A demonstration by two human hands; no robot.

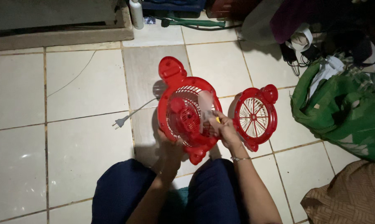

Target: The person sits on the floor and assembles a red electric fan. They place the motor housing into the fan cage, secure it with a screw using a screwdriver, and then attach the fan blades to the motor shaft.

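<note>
A small red fan body (186,112) with a white inner grille stands tilted on the tiled floor in front of my knees. My left hand (167,143) grips its lower left rim and steadies it. My right hand (224,129) holds a small tool with a yellow handle against the fan's middle, next to a pale translucent blade (205,108). The detached red front grille (256,116) lies flat on the floor just right of my right hand.
The fan's grey cord and plug (120,122) trail left over the tiles. A green cloth bag (341,112) and a brown cushion (353,199) lie at the right. A white bottle (136,14) and dark cables sit at the far edge.
</note>
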